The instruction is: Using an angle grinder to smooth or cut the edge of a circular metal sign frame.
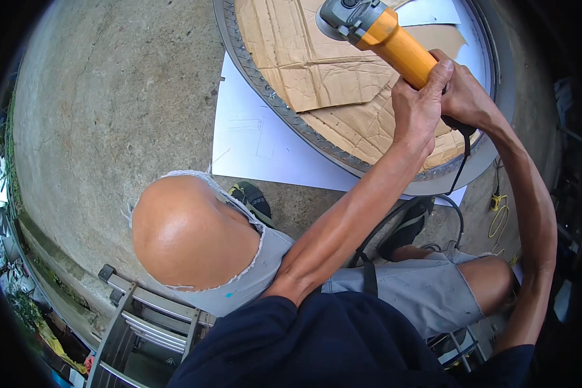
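The angle grinder [404,55] was over the right-hand part of the metal ring [247,70], as seen from above; how high it sat could not be told. Its long axis ran diagonally across the ring, the grey head [346,16] pointing up-left, away from the person, and the orange body sloping down-right to the hands. The 2 hands gripped the rear end together: the left hand [419,110] was closed around the near side with its thumb up along the body, and the right hand [471,97] was wrapped on the far side, its fingers partly hidden. A black cord [464,155] dropped from the rear over the ring's lower right edge. Creased cardboard [330,84] lay inside the ring, and a white sheet [249,145] stuck out beneath its lower left side.
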A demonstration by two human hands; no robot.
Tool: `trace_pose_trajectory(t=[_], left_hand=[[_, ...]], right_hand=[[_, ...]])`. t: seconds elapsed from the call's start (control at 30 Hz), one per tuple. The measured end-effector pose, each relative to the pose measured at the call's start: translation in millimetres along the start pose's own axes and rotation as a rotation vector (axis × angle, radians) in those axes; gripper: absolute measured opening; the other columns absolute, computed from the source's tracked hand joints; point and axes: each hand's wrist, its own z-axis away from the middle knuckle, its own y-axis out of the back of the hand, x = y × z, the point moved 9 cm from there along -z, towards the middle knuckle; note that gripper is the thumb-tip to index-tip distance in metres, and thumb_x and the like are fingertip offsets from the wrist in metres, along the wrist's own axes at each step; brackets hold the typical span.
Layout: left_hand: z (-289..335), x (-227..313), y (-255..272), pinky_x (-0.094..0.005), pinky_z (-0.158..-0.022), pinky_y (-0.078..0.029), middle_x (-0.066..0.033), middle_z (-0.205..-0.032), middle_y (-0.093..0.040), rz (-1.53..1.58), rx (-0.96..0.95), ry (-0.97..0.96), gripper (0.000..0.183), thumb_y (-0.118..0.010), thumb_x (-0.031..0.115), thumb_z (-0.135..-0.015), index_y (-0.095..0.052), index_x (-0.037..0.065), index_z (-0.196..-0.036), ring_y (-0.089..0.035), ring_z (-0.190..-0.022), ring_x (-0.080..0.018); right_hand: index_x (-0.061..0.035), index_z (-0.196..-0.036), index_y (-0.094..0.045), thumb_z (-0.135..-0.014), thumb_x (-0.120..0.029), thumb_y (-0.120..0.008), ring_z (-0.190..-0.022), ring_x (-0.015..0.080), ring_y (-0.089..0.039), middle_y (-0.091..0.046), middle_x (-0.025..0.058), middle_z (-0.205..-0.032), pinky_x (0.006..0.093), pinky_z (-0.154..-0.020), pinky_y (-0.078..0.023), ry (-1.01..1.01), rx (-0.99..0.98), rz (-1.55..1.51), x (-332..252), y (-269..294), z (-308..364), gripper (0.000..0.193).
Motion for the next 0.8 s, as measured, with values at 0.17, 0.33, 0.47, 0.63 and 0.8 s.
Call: trace_pose_trajectory(t=[0.17, 0.33, 0.47, 0.63, 0.8], left_hand=[[19.0, 23.7, -5.6, -0.0306, -0.095, -0.049, -0.0121, -0.116, -0.064, 0.077, -0.015, 0.11, 0.069, -0.083, 0.039, -0.087, -0.057, -0.009, -0.128, -0.062, -0.109, -0.017], [27.7, 44.7, -12.9, -0.0315, -0.097, -0.049, -0.0128, -0.12, -0.062, 0.078, -0.038, 0.166, 0.071, -0.081, 0.043, -0.088, -0.055, -0.008, -0.13, -0.06, -0.112, -0.0169], [20.7, 50.6, -1.6, -0.0334, -0.102, -0.046, -0.0125, -0.124, -0.06, 0.105, -0.06, 0.126, 0.073, -0.079, 0.046, -0.089, -0.054, -0.006, -0.134, -0.059, -0.116, -0.0187], [15.1, 43.1, 41.9, -0.0345, -0.1, -0.048, -0.0105, -0.125, -0.059, 0.078, 0.068, 0.032, 0.068, -0.078, 0.046, -0.09, -0.056, 0.001, -0.135, -0.059, -0.116, -0.0185], [21.5, 26.1, 65.7, -0.0367, -0.094, -0.056, -0.0102, -0.123, -0.059, 0.033, 0.181, 0.014, 0.07, -0.08, 0.047, -0.087, -0.056, 0.002, -0.135, -0.06, -0.115, -0.0203]], right_hand=[[0.0035, -0.122, -0.054, -0.077, -0.026, -0.077, -0.083, 0.0356, -0.071, -0.07, 0.0241, -0.089, 0.0436, -0.076, -0.053, -0.105, -0.002, 0.171, -36.6, 10.3, 10.8, 0.059], [-0.0013, -0.123, -0.057, -0.075, -0.025, -0.077, -0.096, 0.0365, -0.071, -0.071, 0.0239, -0.098, 0.0442, -0.083, -0.053, -0.183, -0.108, 0.126, -65.1, 17.2, 11.0, 0.058], [-0.0011, -0.12, -0.059, -0.074, -0.021, -0.078, -0.093, 0.0353, -0.07, -0.071, 0.0211, -0.096, 0.0442, -0.085, -0.053, -0.105, -0.107, 0.067, -80.2, 6.4, -3.8, 0.054], [0.0012, -0.114, -0.061, -0.071, -0.021, -0.079, -0.088, 0.0336, -0.071, -0.071, 0.0222, -0.091, 0.0429, -0.079, -0.053, 0.023, -0.194, -0.032, -74.1, -37.7, -22.6, 0.052], [0.0026, -0.115, -0.062, -0.071, -0.025, -0.079, -0.083, 0.036, -0.073, -0.072, 0.024, -0.089, 0.0434, -0.077, -0.055, 0.123, -0.203, -0.068, -67.8, -55.8, -14.0, 0.054]])
